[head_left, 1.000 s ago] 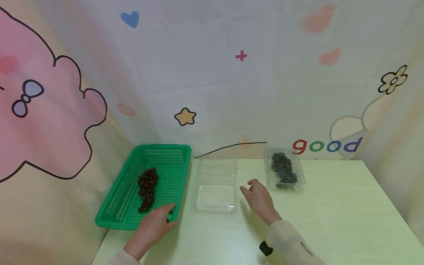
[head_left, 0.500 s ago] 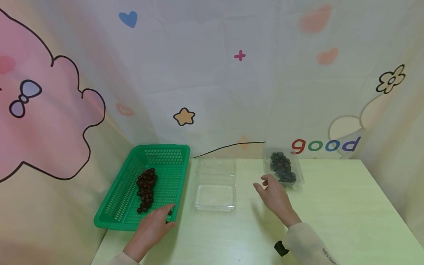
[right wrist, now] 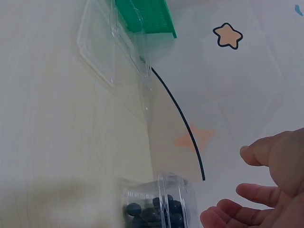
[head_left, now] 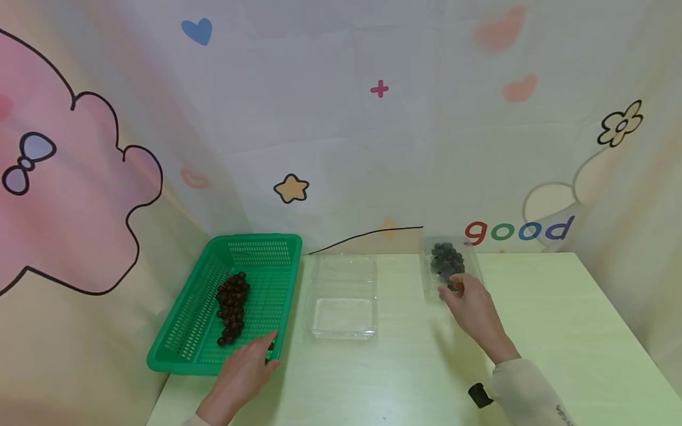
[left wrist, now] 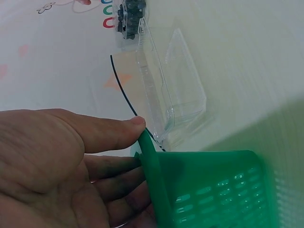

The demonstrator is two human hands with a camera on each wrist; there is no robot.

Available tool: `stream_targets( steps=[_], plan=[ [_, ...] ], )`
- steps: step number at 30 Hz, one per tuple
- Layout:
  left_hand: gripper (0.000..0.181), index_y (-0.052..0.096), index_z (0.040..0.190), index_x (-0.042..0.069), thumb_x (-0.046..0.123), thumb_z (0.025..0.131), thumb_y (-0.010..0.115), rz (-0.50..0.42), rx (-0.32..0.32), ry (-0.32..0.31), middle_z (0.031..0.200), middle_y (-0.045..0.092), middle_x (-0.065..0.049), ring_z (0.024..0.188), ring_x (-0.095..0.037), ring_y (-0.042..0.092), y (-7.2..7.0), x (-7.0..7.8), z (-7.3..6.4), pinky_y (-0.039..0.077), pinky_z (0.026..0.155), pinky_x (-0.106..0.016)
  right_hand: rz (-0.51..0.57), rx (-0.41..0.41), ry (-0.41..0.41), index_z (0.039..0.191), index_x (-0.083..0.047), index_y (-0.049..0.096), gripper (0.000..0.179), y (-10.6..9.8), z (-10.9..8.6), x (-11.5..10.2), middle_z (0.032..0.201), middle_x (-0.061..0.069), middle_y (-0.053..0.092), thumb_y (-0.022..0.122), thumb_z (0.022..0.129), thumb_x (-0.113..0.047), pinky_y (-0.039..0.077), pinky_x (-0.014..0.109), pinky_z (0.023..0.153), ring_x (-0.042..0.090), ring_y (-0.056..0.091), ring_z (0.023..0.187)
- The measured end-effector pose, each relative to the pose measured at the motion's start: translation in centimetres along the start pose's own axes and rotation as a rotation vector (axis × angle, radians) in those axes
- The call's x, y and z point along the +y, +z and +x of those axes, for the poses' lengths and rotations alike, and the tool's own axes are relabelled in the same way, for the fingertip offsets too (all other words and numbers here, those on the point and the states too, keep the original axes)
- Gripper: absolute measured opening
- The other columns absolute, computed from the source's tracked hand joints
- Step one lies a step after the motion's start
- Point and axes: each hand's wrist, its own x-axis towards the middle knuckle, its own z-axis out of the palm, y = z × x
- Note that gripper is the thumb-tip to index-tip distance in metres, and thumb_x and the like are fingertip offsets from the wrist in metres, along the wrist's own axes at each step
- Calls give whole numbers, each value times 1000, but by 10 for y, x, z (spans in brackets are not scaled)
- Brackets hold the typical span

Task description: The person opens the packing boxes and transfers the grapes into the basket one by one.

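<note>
My left hand point(head_left: 240, 373) is at the front right corner of a green plastic basket point(head_left: 288, 284). In the left wrist view its thumb point(left wrist: 121, 130) lies on the basket's rim point(left wrist: 151, 166), and the fingers curl against the rim's other side. Inside the basket lies a bunch of dark red grapes point(head_left: 232, 307). My right hand point(head_left: 476, 310) hovers over the front end of a clear plastic box point(head_left: 428, 287) that contains dark blue-black grapes point(head_left: 446, 258). Thumb and fingers of that hand are spread apart, with nothing between them in the right wrist view.
Between the hands, an open clear clamshell box point(head_left: 341, 336) sits on the pale table point(head_left: 383, 390), its lid point(head_left: 343, 267) folded back toward the wall. A printed curtain point(head_left: 346, 130) hangs along the table's back edge. A black strap piece point(head_left: 481, 395) is at the right sleeve.
My right hand has moved rightward, from beside the open box to over the box of dark grapes. The left hand stays at the basket's corner. The whole head view has shifted slightly.
</note>
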Motion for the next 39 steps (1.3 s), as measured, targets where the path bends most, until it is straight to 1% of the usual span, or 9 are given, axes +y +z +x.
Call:
stream_targets(
  steps=[8,14,17,21,25,27,29,33,39],
  plan=[
    [56,59,141,-2,18,93,79,18,-17,-10,130,66,-22,109,-42,66,-2,0,2,56,82,-57,-22,19,36,143,15,44,60,-23,3,14,134,34,50,55,108,-34,48,59,93,47,52,118],
    [55,59,141,-2,19,93,78,28,-30,-15,130,66,-22,106,-40,67,-2,0,3,56,80,-55,-40,46,43,144,17,41,65,-35,10,25,134,39,48,52,109,-37,45,64,96,53,49,120],
    [54,60,140,-2,19,94,77,27,-47,-27,130,66,-22,110,-42,65,1,-2,3,55,83,-57,-45,39,65,145,18,38,68,-38,10,32,136,41,46,51,109,-38,44,66,97,55,49,121],
    [52,60,139,-3,17,95,76,-1,-68,-41,130,65,-22,114,-44,63,4,-4,2,54,87,-59,-60,22,78,146,19,35,71,-42,11,41,138,43,44,50,109,-40,44,67,98,57,49,121],
    [50,60,138,-5,16,95,75,-20,-43,-25,129,66,-22,114,-44,63,3,-3,1,54,87,-59,-70,8,76,147,20,33,75,-46,18,46,139,45,43,46,110,-44,43,68,98,59,48,123],
    [50,60,138,-5,16,95,75,-15,-35,-23,129,66,-22,113,-44,64,2,-2,1,54,87,-58,-68,-9,90,148,20,31,77,-48,21,48,140,46,42,43,110,-46,42,69,99,60,46,124],
    [50,61,137,-5,17,95,76,-6,-37,-26,128,67,-22,111,-43,65,1,0,2,55,85,-57,-59,-31,112,149,20,28,80,-49,24,49,142,46,39,38,110,-49,41,69,101,60,44,127],
    [50,61,138,-4,18,96,75,-13,-63,-56,128,67,-21,109,-41,66,1,1,3,55,84,-56,-30,-64,166,152,19,22,86,-47,31,53,147,45,34,31,110,-55,37,69,106,60,38,132],
    [49,61,138,-4,19,96,75,-22,-88,-86,128,67,-21,109,-41,66,2,3,4,55,84,-57,18,-137,260,156,15,11,91,-44,40,64,152,44,26,28,108,-60,34,70,108,60,33,136]
  ],
)
